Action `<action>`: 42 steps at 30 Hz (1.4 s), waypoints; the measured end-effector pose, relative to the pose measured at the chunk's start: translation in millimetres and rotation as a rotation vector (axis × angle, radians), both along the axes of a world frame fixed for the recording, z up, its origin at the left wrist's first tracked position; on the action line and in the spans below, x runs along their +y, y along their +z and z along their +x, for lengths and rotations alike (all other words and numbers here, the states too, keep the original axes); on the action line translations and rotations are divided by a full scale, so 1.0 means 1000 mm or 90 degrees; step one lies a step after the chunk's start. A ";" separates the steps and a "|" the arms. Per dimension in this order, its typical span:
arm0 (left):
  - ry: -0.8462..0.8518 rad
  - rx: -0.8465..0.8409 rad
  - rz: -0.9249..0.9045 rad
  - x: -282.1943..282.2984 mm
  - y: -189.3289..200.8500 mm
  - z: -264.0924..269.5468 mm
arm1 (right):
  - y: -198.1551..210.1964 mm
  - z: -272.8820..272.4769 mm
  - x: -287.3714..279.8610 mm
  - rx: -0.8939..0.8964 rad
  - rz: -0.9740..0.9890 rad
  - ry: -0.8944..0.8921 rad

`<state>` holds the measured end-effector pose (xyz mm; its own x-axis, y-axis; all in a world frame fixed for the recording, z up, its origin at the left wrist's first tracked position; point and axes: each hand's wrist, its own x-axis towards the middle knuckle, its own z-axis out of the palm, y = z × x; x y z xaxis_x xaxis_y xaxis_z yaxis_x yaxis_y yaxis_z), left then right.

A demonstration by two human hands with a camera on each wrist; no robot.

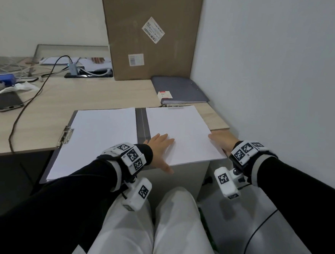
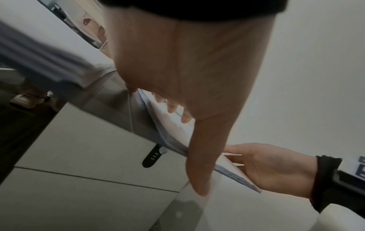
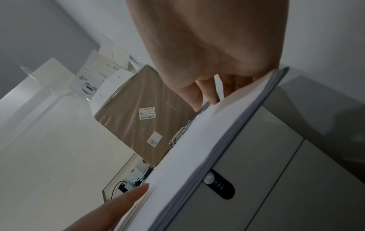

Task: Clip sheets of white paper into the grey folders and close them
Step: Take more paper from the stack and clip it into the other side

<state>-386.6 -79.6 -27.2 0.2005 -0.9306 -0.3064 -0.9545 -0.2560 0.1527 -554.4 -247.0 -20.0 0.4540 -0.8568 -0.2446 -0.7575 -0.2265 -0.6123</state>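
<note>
An open grey folder [image 1: 142,123] lies at the desk's near edge. White paper [image 1: 96,139] covers its left half, and a metal clip [image 1: 65,137] sits at the left rim. A second stack of white paper [image 1: 184,132] lies on the right half. My left hand [image 1: 159,144] presses flat on this stack, thumb [image 2: 199,164] along its near edge. My right hand [image 1: 221,139] holds the right edge of the stack and cover [image 3: 217,140], thumb above and fingers [image 3: 207,93] below. A closed grey folder [image 1: 181,90] lies behind.
A tall cardboard box [image 1: 149,32] leans at the back against the wall. To the left lie a phone [image 1: 7,100], a black cable [image 1: 25,105] and other clutter. A cabinet with a lock [image 3: 219,186] stands under the desk. A white wall [image 1: 275,75] is close on the right.
</note>
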 end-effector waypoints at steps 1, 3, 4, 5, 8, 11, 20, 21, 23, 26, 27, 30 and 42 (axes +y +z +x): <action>0.001 -0.002 0.000 -0.001 -0.002 0.001 | -0.001 0.000 0.001 0.009 -0.004 0.009; 0.001 -0.006 -0.001 -0.003 -0.007 0.004 | -0.001 0.001 0.003 0.021 -0.004 0.022; 0.000 -0.009 0.000 -0.003 -0.009 0.006 | -0.002 0.002 0.003 0.018 -0.005 0.025; -0.003 -0.011 0.001 -0.003 -0.010 0.006 | -0.002 0.002 0.003 0.018 -0.009 0.029; -0.005 -0.013 -0.002 -0.003 -0.009 0.006 | -0.006 0.001 0.002 0.016 -0.010 0.029; -0.007 -0.013 -0.008 -0.001 -0.008 0.007 | -0.008 0.001 0.000 0.015 -0.001 0.022; 0.072 0.186 -0.093 -0.008 0.043 0.021 | 0.012 0.005 -0.015 0.078 0.006 0.027; 0.093 0.204 -0.119 -0.014 0.051 0.028 | 0.018 0.009 -0.019 0.082 -0.025 0.033; 0.140 0.227 -0.171 -0.031 0.061 0.045 | 0.032 0.020 -0.022 0.066 -0.075 0.067; 0.201 0.277 -0.210 -0.065 0.067 0.064 | 0.043 0.046 -0.031 0.096 -0.125 0.135; 0.206 0.283 -0.210 -0.076 0.067 0.068 | 0.043 0.056 -0.035 0.115 -0.135 0.154; 0.213 0.282 -0.207 -0.108 0.062 0.078 | 0.038 0.083 -0.046 0.171 -0.123 0.190; 0.149 0.215 -0.136 -0.215 0.046 0.085 | 0.008 0.127 -0.072 0.281 -0.169 0.228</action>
<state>-301.4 -294.9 19.3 0.3355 -0.9213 -0.1966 -0.7626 -0.3882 0.5175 -427.8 -318.6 -11.6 0.6287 -0.7276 -0.2745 -0.7752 -0.6142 -0.1477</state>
